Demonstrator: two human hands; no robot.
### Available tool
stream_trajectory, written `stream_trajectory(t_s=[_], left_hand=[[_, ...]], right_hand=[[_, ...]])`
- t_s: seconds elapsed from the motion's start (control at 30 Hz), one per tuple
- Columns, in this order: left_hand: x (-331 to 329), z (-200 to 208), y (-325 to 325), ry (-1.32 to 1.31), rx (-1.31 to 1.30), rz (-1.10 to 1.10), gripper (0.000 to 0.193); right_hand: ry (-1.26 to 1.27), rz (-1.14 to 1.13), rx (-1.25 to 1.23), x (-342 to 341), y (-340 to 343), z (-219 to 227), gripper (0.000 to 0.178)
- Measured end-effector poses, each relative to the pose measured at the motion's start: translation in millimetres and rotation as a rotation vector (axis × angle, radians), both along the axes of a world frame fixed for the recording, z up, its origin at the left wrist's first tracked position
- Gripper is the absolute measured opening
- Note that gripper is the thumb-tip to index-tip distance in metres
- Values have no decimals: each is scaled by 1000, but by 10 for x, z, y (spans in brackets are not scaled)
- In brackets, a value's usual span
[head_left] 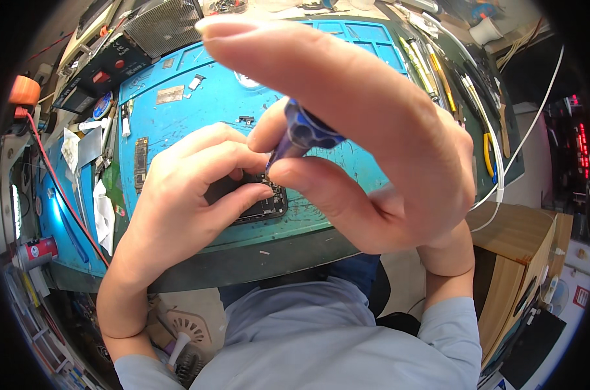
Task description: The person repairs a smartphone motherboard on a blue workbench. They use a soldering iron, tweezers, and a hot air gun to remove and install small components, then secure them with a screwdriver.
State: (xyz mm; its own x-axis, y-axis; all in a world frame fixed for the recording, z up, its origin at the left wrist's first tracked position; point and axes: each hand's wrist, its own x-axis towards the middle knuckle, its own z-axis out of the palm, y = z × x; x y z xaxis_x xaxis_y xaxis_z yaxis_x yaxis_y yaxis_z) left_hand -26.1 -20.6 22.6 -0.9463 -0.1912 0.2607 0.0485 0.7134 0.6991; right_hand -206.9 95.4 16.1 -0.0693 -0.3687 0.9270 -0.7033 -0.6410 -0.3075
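Note:
An opened smartphone (278, 203), dark with its inner parts showing at the right end, lies on the blue work mat (217, 107) near the front edge. Over it rests my left hand (191, 179), fingers bent and thumb on the phone, steadying it; the hand hides much of the phone. Between thumb and fingers my right hand (399, 130) grips a blue screwdriver (298, 136), whose tip points down at the phone beside my left fingertips. The right index finger stretches out above the handle, close to the camera. Where exactly the tip touches is hidden.
A long phone circuit board (141, 162) lies left of my left hand. Small parts and a metal plate (170, 95) sit farther back. Tweezers and pens (441, 75) line the right side, near yellow-handled pliers (488, 155) and a white cable (499, 166). A black device box (103, 75) stands back left.

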Motion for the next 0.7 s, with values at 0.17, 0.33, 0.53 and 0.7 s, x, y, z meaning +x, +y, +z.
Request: stream_trajectory(t_s=[0.17,0.33,0.53,0.7], left_hand=[[18,-8,16,10,-21,71,16],[-12,5,17,30,2,148,14],[8,-50,-75,58,-85,250,14],[-13,-123,-235,58,-228,260,11]], right_hand=[[-175,113,-19,30,-26,70,51],[-65,47,-71,-46,-40,-19,55],[-164,-19,228,-121,135,104,50],[12,-274,518,-234,261,123,49]])
